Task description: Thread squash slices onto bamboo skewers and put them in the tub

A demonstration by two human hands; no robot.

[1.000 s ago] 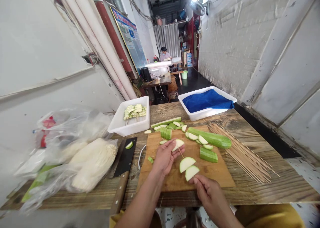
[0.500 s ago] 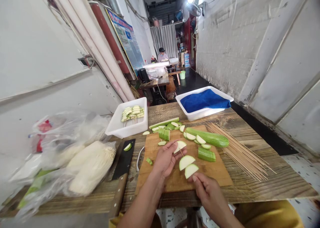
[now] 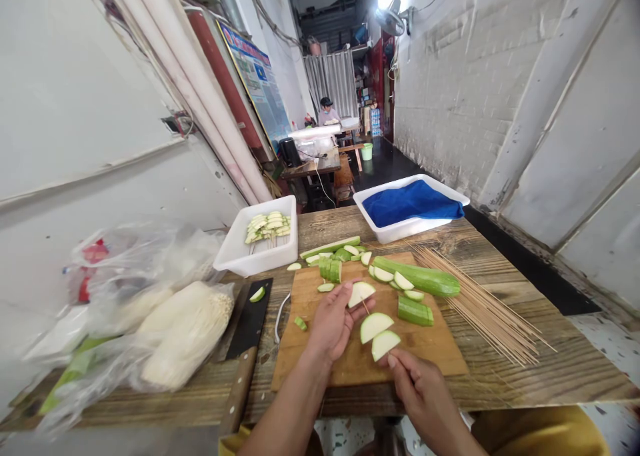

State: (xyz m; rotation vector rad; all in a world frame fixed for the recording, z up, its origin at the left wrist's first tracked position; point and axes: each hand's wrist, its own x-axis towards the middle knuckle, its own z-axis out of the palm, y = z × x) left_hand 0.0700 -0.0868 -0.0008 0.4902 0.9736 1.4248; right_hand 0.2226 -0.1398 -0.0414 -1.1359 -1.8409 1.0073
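Note:
My left hand (image 3: 333, 323) pinches a pale zucchini slice (image 3: 361, 293) at the tip of a thin bamboo skewer (image 3: 365, 306), above the wooden cutting board (image 3: 440, 349). My right hand (image 3: 417, 389) grips the skewer's near end at the board's front edge. Two more slices (image 3: 380, 335) sit threaded on the skewer between my hands. A half zucchini (image 3: 425, 279) and cut green chunks (image 3: 415, 311) lie on the board further back.
A pile of bare skewers (image 3: 480, 306) lies right of the board. A cleaver (image 3: 245, 336) and bagged enoki mushrooms (image 3: 185, 333) lie left. A white tray of finished skewers (image 3: 260, 239) and a tray with blue cloth (image 3: 413, 203) stand behind. A person sits far back.
Almost nothing has moved: both hands keep their hold on slice and skewer, the view has shifted slightly.

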